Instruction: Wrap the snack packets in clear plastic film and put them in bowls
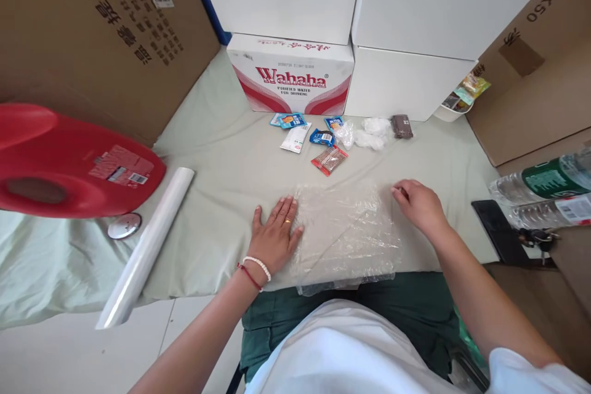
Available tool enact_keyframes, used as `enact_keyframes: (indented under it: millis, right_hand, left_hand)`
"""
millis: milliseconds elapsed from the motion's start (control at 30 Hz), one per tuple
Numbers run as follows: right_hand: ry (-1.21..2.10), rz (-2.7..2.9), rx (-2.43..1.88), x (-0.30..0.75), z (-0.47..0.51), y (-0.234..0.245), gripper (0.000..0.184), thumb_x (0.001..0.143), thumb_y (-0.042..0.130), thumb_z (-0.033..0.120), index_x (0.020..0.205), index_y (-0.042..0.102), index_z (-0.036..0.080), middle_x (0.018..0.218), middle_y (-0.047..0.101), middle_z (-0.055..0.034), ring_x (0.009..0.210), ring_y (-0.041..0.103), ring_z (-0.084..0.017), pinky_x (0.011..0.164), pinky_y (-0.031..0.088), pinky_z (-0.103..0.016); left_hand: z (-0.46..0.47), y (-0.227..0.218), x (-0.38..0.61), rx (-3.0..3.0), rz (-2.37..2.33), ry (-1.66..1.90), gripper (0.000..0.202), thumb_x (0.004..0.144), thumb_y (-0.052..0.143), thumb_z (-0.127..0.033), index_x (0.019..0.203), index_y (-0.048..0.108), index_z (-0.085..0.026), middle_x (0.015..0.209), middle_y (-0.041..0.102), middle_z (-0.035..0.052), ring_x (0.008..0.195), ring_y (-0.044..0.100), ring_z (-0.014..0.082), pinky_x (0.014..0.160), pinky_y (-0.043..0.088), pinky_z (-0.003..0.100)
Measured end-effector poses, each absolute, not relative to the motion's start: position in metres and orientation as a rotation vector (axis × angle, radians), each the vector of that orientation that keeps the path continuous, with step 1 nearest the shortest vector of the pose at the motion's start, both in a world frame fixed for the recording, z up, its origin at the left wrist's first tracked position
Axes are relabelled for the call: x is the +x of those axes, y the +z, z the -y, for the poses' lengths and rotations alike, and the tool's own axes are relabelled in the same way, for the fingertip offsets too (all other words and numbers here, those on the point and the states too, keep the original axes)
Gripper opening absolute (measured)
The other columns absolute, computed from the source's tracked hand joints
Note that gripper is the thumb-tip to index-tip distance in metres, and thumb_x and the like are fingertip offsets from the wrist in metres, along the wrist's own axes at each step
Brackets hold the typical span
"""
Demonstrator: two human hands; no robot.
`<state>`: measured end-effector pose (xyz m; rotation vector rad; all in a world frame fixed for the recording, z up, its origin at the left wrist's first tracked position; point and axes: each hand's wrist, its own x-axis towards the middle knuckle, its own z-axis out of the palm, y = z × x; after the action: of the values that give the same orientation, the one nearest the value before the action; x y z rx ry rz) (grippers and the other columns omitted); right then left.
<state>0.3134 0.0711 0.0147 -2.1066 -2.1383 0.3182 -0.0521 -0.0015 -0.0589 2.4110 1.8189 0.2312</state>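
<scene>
Clear plastic sheet (344,231) lies flat on the cloth-covered desk (217,197), near edge overhanging toward the lap. Left hand (276,235) presses palm-down on its left margin, fingers spread and flat. Right hand (418,203) rests at the upper right corner, fingers loosely curled; whether they pinch the film is hard to tell. Sheet looks thin, limp, clingy, likely to wrinkle; best taken at corners or edges. Beyond it: small snack packets (323,135), crumpled wrap (372,132), Wahaha box (293,74). Film roll (148,243) and red jug (69,163) to the left, bottles (549,191) right
</scene>
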Motion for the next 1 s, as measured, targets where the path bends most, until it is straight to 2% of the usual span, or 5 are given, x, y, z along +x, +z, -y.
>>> enact_keyframes:
  millis: [100,267,600,767,1000]
  right_hand:
    - [0.193,2.534,-1.863,0.272,-0.120,0.035,0.034,0.100,0.046,0.026,0.122,0.070,0.024,0.121,0.071,-0.0096,0.092,0.068,-0.023,0.066,0.040,-0.030]
    - [0.088,3.055,-1.450,0.185,-0.188,0.032,0.064,0.097,0.041,0.010,0.158,0.043,0.029,0.164,0.044,-0.0108,0.111,0.069,-0.027,0.074,0.048,-0.034]
    - [0.004,3.125,-1.604,0.176,-0.182,0.054,0.067,0.093,0.054,0.019,0.159,0.039,0.020,0.146,0.058,-0.0188,0.105,0.070,-0.032,0.076,0.050,-0.037]
    - [0.309,3.026,-1.535,0.195,-0.125,0.092,0.069,0.090,0.058,0.023,0.157,0.040,0.021,0.135,0.064,-0.0142,0.107,0.069,-0.029,0.077,0.049,-0.033]
    - [0.668,3.180,-1.426,0.180,-0.059,0.050,0.065,0.093,0.061,0.024,0.156,0.045,0.021,0.143,0.060,-0.0139,0.101,0.072,-0.028,0.076,0.052,-0.035]
  left_hand:
    - [0.003,-0.059,-0.052,2.432,-1.788,0.246,0.070,0.106,0.033,-0.053,0.166,0.030,-0.019,0.170,0.034,0.0159,0.156,0.037,0.0333,0.128,0.005,0.070]
    - [0.004,-0.057,-0.053,2.435,-1.797,0.259,0.072,0.103,0.041,-0.057,0.166,0.031,-0.023,0.171,0.034,0.0141,0.156,0.037,0.0344,0.128,0.007,0.069]
    - [0.006,-0.057,-0.054,2.387,-1.778,0.313,0.070,0.103,0.040,-0.063,0.164,0.037,-0.029,0.173,0.030,0.0100,0.159,0.032,0.0316,0.129,0.002,0.068]
    - [0.005,-0.057,-0.053,2.404,-1.777,0.297,0.071,0.103,0.040,-0.060,0.165,0.034,-0.027,0.173,0.028,0.0114,0.159,0.032,0.0322,0.128,0.002,0.069]
    - [0.001,-0.060,-0.060,2.446,-1.743,0.308,0.068,0.102,0.044,-0.058,0.162,0.041,-0.027,0.171,0.033,0.0147,0.155,0.039,0.0376,0.125,0.005,0.074]
